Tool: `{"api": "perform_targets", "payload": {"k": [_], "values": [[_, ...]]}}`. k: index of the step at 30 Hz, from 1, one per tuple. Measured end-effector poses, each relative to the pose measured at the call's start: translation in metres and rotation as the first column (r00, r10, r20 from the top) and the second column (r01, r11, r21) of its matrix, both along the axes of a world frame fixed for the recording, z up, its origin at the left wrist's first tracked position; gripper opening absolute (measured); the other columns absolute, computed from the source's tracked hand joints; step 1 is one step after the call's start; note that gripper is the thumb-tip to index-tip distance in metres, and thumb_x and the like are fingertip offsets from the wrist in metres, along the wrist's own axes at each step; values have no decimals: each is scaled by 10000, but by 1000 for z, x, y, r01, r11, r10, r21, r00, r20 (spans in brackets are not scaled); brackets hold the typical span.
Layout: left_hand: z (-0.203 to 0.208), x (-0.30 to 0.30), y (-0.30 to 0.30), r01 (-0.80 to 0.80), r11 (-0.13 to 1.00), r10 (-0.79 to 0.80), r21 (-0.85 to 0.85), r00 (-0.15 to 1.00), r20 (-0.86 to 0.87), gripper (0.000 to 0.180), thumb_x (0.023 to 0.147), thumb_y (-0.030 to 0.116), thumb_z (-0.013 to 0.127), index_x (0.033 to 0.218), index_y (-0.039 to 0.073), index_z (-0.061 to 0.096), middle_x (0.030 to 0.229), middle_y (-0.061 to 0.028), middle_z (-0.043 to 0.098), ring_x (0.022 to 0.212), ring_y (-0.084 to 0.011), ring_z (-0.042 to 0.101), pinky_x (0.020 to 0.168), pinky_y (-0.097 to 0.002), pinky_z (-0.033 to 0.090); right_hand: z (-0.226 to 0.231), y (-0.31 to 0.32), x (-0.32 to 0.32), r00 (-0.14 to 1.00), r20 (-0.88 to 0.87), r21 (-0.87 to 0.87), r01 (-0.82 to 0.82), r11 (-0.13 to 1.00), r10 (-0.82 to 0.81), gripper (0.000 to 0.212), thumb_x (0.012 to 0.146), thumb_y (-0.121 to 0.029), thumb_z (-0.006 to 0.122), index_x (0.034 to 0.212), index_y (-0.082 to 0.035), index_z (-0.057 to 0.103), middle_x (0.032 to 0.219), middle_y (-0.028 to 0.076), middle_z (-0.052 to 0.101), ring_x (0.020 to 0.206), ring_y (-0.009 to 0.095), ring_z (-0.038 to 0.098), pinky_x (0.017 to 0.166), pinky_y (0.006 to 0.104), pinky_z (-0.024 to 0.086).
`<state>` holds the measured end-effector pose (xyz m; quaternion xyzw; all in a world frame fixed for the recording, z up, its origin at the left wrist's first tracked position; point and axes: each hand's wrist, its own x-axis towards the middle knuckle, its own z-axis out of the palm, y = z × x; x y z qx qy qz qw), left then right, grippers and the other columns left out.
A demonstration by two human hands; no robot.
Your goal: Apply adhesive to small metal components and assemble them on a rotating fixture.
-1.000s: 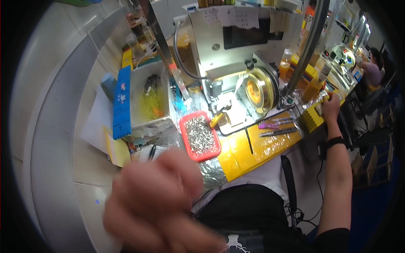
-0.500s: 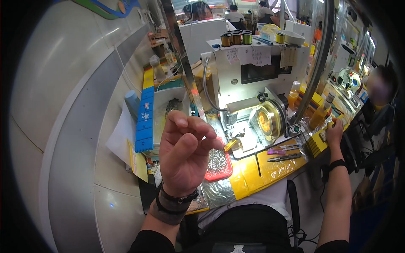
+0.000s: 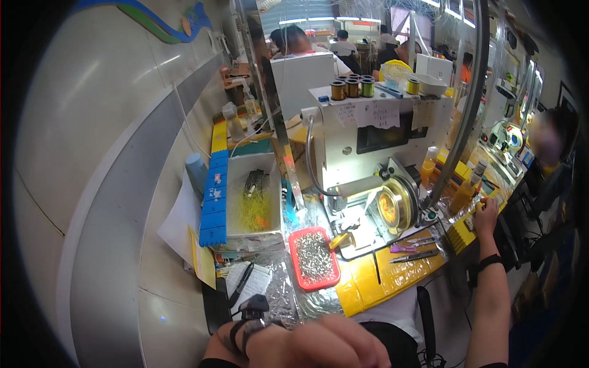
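Note:
My left hand (image 3: 334, 343) is low in front of my body, its fingers pointing right and smeared by motion, so their grip is unclear. A dark strap with a small black device (image 3: 253, 306) is round that wrist. Beyond it lies a red tray (image 3: 337, 283) full of small shiny metal pieces. Out to the right, my right hand (image 3: 486, 219) rests at the yellow-edged end of the bench, fingers curled down near a bottle of amber liquid (image 3: 464, 191). Whatever those fingers close on is too small to make out.
A lit white machine (image 3: 334, 132) with a round spool wheel (image 3: 391, 208) stands ahead, thread spools (image 3: 352, 89) on top. Pens and tweezers (image 3: 415, 256) lie on yellow film. Left are a white bin (image 3: 236, 196) and blue rail (image 3: 214, 196). Metal posts (image 3: 457, 122) rise close by.
My left hand has dropped from in front of the bench to the lower edge, uncovering the red tray and bin. My right hand stays at the bench end. The view has tilted slightly upward.

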<state>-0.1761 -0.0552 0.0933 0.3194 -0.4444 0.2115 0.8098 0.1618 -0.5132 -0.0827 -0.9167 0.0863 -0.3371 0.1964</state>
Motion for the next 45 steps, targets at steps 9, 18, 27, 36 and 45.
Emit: {"api": "perform_targets", "payload": {"k": [9, 18, 27, 36, 45], "values": [[-13, 26, 11, 101, 982, -154, 162, 921, 359, 441, 954, 621, 728, 1256, 303, 773, 1205, -163, 500, 1093, -348, 482, 915, -508, 534, -6, -5, -4, 1000, 4, 6, -5, 1000, 5, 185, 922, -134, 693, 1040, -7, 629, 1144, 169, 584, 1145, 397, 563, 989, 451, 465], [10, 29, 38, -24, 999, 29, 41, 994, -107, 311, 971, 246, 742, 1236, 201, 585, 1190, -111, 475, 1143, -294, 522, 913, -464, 555, -10, -14, 7, 1000, 8, -51, 0, 999, 1, 214, 916, -140, 682, 1089, -16, 655, 1162, 179, 606, 1168, 408, 576, 996, 470, 470], [-5, 76, 56, 58, 985, -93, -162, 971, -221, 363, 964, -46, 678, 1188, 174, 495, 1109, -24, 445, 1002, -162, 456, 818, -296, 436, -8, -10, 2, 1000, -7, -18, 12, 1000, -12, 206, 927, -151, 687, 1090, -28, 665, 1154, 153, 617, 1154, 381, 589, 988, 456, 481], [-7, 76, 53, 43, 990, -74, -135, 970, -232, 253, 1048, 153, 692, 1140, 181, 458, 938, 10, 468, 836, -121, 499, 796, -297, 459, -6, -11, -4, 1000, 8, -33, 10, 999, -9, 215, 925, -169, 682, 1088, -30, 663, 1159, 162, 622, 1158, 388, 588, 992, 468, 479], [-21, 87, 74, -142, 990, 136, -16, 972, -193, 208, 1058, 143, 666, 1250, 75, 624, 1026, -39, 632, 845, -143, 595, 741, -288, 484, -17, -17, 20, 999, 32, -61, -15, 998, 17, 250, 913, -196, 714, 1109, -40, 705, 1176, 198, 650, 1130, 399, 616, 986, 460, 494]]}}
